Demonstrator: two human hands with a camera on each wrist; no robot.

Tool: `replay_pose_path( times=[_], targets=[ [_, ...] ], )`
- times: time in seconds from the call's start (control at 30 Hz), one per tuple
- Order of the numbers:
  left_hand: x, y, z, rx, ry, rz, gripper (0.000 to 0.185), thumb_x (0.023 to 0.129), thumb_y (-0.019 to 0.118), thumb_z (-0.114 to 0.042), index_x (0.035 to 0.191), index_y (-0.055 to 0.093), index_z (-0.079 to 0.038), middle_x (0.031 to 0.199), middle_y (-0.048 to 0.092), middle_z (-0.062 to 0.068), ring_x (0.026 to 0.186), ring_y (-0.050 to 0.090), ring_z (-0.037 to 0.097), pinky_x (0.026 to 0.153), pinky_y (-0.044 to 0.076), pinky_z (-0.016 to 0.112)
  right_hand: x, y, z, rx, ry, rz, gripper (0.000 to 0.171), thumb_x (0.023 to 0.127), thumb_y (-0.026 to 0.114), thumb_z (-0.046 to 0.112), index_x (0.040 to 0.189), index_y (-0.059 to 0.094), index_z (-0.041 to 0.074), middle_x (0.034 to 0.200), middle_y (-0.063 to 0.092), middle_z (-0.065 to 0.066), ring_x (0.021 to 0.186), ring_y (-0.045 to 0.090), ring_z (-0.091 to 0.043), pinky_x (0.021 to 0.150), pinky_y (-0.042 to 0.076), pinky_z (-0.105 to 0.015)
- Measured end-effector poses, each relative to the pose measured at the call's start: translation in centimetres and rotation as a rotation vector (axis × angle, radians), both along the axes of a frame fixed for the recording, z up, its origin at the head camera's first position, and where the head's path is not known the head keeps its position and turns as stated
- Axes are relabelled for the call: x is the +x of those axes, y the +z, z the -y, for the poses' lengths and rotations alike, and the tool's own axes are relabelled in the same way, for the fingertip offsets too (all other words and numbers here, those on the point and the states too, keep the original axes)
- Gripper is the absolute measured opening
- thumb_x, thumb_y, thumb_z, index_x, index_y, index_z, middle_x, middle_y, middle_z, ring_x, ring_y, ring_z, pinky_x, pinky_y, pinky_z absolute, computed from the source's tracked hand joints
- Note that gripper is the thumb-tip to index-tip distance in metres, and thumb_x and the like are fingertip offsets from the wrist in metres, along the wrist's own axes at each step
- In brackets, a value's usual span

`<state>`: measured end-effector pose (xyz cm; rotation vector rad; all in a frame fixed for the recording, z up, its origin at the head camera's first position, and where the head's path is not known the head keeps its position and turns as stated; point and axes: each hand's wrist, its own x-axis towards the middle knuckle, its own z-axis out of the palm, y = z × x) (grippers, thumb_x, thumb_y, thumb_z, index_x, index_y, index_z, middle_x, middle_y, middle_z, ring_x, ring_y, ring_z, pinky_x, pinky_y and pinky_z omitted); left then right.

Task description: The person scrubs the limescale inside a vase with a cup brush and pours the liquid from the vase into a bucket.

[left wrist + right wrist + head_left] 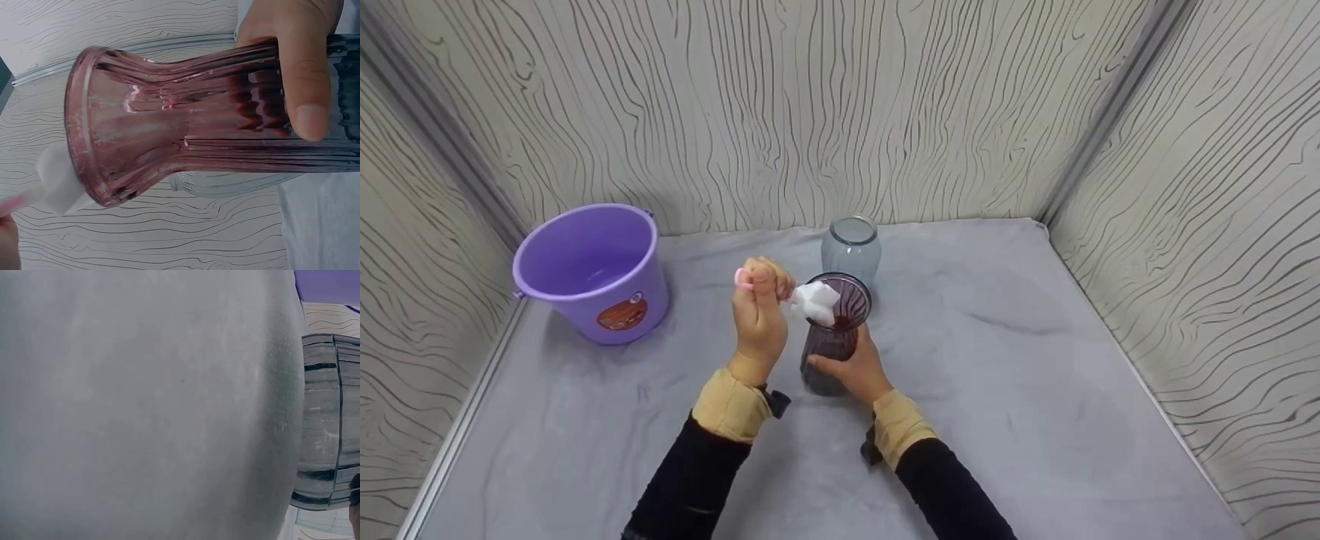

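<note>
Grey cloth-covered tabletop [1035, 450], wood-grain walls [795, 112] around. Left hand [757, 315]: fingers curled round pink-handled tool [817, 301], white end at mouth of purple vase [830, 343]. Right hand [859, 367]: fingers round vase, mid-tabletop. Bluish vase [851, 251], purple bucket [656, 292] toward back edge.

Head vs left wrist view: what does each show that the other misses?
Only head: the light purple bucket with its label, and the black sleeves.

Only left wrist: dark wavy patches seen through the side of the plum-tinted vase.

Both: that vase gripped by the right hand, the white-headed tool at its mouth, the left hand (mostly cropped in the wrist view), the bluish vase, grey cloth, patterned wall.
</note>
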<state>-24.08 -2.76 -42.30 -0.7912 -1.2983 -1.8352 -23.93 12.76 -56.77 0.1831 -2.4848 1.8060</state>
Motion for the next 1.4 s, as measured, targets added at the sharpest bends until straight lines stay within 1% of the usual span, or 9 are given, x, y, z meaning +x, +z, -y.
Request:
replay_pose_path(
  times=[0.23, 0.5, 0.67, 0.87, 1.03, 1.17, 1.23, 1.3, 1.4],
  targets=[
    [-0.1, -0.2, -0.1, -0.04, 0.001, 0.045, 0.055, 0.109, 0.037, -0.039, 0.076, 0.033, 0.004, 0.067, 0.036, 0.013, 0.061, 0.041, 0.014, 0.059, 0.039, 0.022, 0.2, 0.3, 0.1, -0.029, -0.005, 0.027, 0.105, 0.074, 0.091, 0.034, 0.15, 0.029, -0.003, 0.149, 0.045, -0.023, 0.133, 0.048, -0.035, 0.113, 0.036, -0.052],
    [-0.1, -0.7, -0.3, -0.063, -0.012, 0.07, 0.056, 0.109, 0.036, -0.04, 0.077, 0.034, 0.005, 0.067, 0.036, 0.014, 0.062, 0.041, 0.014, 0.06, 0.04, 0.022, 0.2, 0.1, 0.2, -0.043, -0.005, 0.036, 0.105, 0.074, 0.091, 0.032, 0.151, 0.028, -0.003, 0.149, 0.046, -0.024, 0.133, 0.048, -0.035, 0.113, 0.036, -0.052],
    [-0.2, -1.0, -0.1, -0.058, -0.024, 0.084, 0.057, 0.108, 0.035, -0.042, 0.077, 0.034, 0.006, 0.066, 0.036, 0.014, 0.062, 0.042, 0.015, 0.06, 0.041, 0.023, 0.2, 0.1, 0.1, -0.026, -0.011, 0.05, 0.107, 0.073, 0.091, 0.035, 0.152, 0.028, -0.002, 0.149, 0.046, -0.022, 0.133, 0.049, -0.033, 0.113, 0.037, -0.05],
    [-0.2, -1.0, -0.2, -0.094, -0.035, 0.107, 0.059, 0.108, 0.036, -0.044, 0.079, 0.035, 0.007, 0.067, 0.037, 0.015, 0.063, 0.043, 0.015, 0.061, 0.042, 0.023, 0.0, 0.2, 0.1, -0.018, -0.02, 0.068, 0.11, 0.072, 0.092, 0.037, 0.153, 0.027, 0.0, 0.151, 0.044, -0.021, 0.134, 0.048, -0.033, 0.113, 0.036, -0.051],
    [0.0, -0.8, -0.5, -0.109, -0.075, 0.132, 0.06, 0.106, 0.037, -0.045, 0.08, 0.034, 0.009, 0.068, 0.037, 0.014, 0.064, 0.042, 0.014, 0.062, 0.041, 0.023, 0.0, 0.1, 0.1, -0.026, -0.011, 0.063, 0.11, 0.072, 0.092, 0.036, 0.154, 0.026, 0.001, 0.152, 0.044, -0.021, 0.135, 0.047, -0.033, 0.114, 0.036, -0.05],
    [0.0, -0.4, -0.8, -0.102, -0.119, 0.166, 0.061, 0.105, 0.037, -0.047, 0.083, 0.032, 0.01, 0.071, 0.038, 0.007, 0.065, 0.041, 0.014, 0.062, 0.039, 0.023, -0.1, 0.0, 0.1, -0.036, 0.002, 0.049, 0.108, 0.073, 0.091, 0.035, 0.153, 0.027, 0.0, 0.15, 0.045, -0.02, 0.133, 0.048, -0.032, 0.113, 0.037, -0.049],
    [0.0, -0.2, -1.0, -0.102, -0.132, 0.181, 0.057, 0.106, 0.037, -0.046, 0.087, 0.033, 0.007, 0.074, 0.039, 0.003, 0.065, 0.041, 0.014, 0.062, 0.038, 0.023, -0.1, 0.0, 0.0, -0.04, 0.002, 0.042, 0.108, 0.073, 0.091, 0.035, 0.153, 0.027, 0.001, 0.15, 0.045, -0.02, 0.132, 0.049, -0.031, 0.112, 0.038, -0.049],
    [0.0, 0.1, -1.2, -0.081, -0.139, 0.172, 0.046, 0.107, 0.037, -0.042, 0.097, 0.035, 0.003, 0.077, 0.04, 0.001, 0.065, 0.04, 0.016, 0.061, 0.038, 0.024, -0.1, -0.1, 0.0, -0.041, 0.004, 0.03, 0.108, 0.074, 0.091, 0.035, 0.153, 0.027, 0.0, 0.149, 0.046, -0.02, 0.131, 0.049, -0.032, 0.11, 0.039, -0.05],
    [-0.1, 0.3, -1.4, -0.018, -0.143, 0.125, 0.025, 0.109, 0.037, -0.035, 0.116, 0.035, -0.012, 0.078, 0.04, 0.0, 0.063, 0.038, 0.018, 0.057, 0.036, 0.026, 0.0, -0.1, 0.1, -0.036, 0.003, 0.031, 0.107, 0.074, 0.091, 0.035, 0.153, 0.028, 0.001, 0.147, 0.047, -0.019, 0.13, 0.05, -0.032, 0.11, 0.04, -0.049]
  ],
)
